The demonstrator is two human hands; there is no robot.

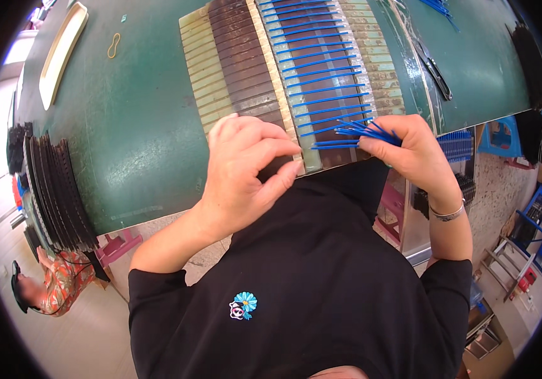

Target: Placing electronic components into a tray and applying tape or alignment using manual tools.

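Observation:
A slatted board with parallel grooves lies in front of me, banded in pale green and dark brown. Thin blue wires are laid across its right half, one per groove, evenly spaced. My right hand is closed round a loose bundle of blue wires, whose ends fan out leftward over the near end of the board. My left hand is at the board's near left, fingers bent, thumb and forefinger a little apart beside the light strip down the middle. Nothing shows between those fingertips.
The board rests on a green table. A cream tray and a rubber band lie left. Stacked black strips stand at the left edge. A utility knife lies right. Another person sits at lower left.

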